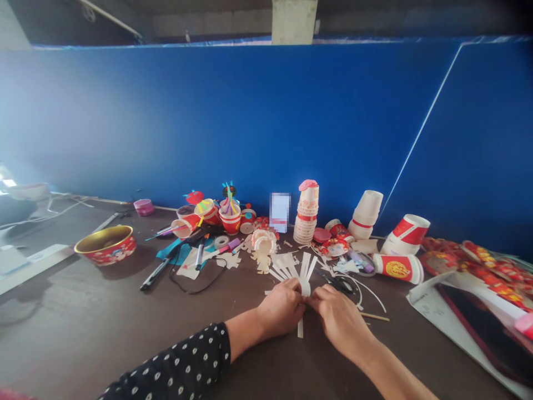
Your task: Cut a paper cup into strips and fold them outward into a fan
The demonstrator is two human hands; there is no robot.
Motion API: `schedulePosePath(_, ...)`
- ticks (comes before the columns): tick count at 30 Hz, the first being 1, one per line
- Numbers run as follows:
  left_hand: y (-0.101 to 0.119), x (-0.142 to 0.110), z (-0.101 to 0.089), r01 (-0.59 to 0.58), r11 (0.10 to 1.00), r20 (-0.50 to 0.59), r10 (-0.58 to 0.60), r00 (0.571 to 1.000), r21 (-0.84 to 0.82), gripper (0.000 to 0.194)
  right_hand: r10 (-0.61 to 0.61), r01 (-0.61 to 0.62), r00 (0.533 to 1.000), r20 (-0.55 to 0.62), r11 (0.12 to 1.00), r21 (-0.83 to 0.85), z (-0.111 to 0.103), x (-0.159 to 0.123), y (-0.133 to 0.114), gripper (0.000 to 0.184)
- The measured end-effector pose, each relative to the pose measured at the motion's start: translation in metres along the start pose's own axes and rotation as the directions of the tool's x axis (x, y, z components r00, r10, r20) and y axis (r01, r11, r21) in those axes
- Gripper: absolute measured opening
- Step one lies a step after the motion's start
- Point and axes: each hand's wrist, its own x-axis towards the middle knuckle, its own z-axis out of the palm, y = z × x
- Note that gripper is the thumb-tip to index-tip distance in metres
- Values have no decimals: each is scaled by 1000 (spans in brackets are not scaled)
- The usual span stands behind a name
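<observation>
Over the dark table, my left hand (280, 306) and my right hand (338, 315) meet at a white paper cup cut into strips (306, 285). Its strips fan out away from me, and one hangs down between my hands toward me. The fingers of both hands are closed on its near part, which they largely hide. Just beyond my right hand lie black-handled scissors (343, 283) and a thin wooden stick (375, 317). A frilly cut-paper piece (264, 244) sits beyond my left hand.
Stacked paper cups (306, 216) stand at the back, with red cups (230, 221) to their left. A red and gold bowl (109, 248) is at left, near a utility knife (156, 275). A phone-like dark device (478, 328) lies at right beside a tipped cup (397, 269).
</observation>
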Motion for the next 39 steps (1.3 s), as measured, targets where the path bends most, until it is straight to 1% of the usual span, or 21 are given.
schedulePosePath(2, 2, -1, -1, 13, 999, 36, -14, 999, 37, 21, -10, 10, 1000, -9, 1000, -9, 0, 0, 0, 31)
schedulePosePath(5, 6, -2, -5, 8, 994, 84, -18, 996, 113, 22, -22, 19, 997, -67, 999, -37, 3, 1, 0, 31)
schedulePosePath(9, 8, 0, -9, -66, 979, 133, 41, 990, 191, 22, -125, 108, 985, -122, 984, -140, 9, 2, 2, 31)
schedulePosePath(12, 7, 2, -11, -106, 972, 152, 75, 986, 211, 21, -167, 142, 978, -124, 971, -193, 12, 3, 3, 31)
schedulePosePath(16, 8, 2, -13, -94, 977, 161, 64, 985, 189, 20, -181, 152, 977, -111, 962, -228, 12, 4, 0, 30)
schedulePosePath(21, 10, 0, -16, -85, 974, 209, 40, 977, 208, 26, -170, 147, 982, -86, 964, -223, 11, 4, -4, 30)
schedulePosePath(26, 7, 1, -14, -58, 979, 200, 18, 980, 197, 25, -63, 58, 996, -65, 995, -79, 6, 3, 1, 31)
schedulePosePath(28, 6, 1, -14, -60, 977, 202, 17, 979, 206, 24, -46, 43, 998, -53, 998, -50, 4, 3, 2, 31)
schedulePosePath(30, 7, 1, -13, -64, 973, 200, 19, 980, 220, 25, -54, 49, 997, -60, 996, -77, 5, 3, 2, 32)
schedulePosePath(35, 11, -1, -10, -75, 966, 183, 29, 983, 248, 25, -137, 119, 987, -82, 973, -197, 10, 3, -3, 32)
schedulePosePath(39, 10, -3, -10, -45, 976, 121, 19, 992, 215, 23, -125, 111, 989, -76, 980, -165, 9, 2, -1, 32)
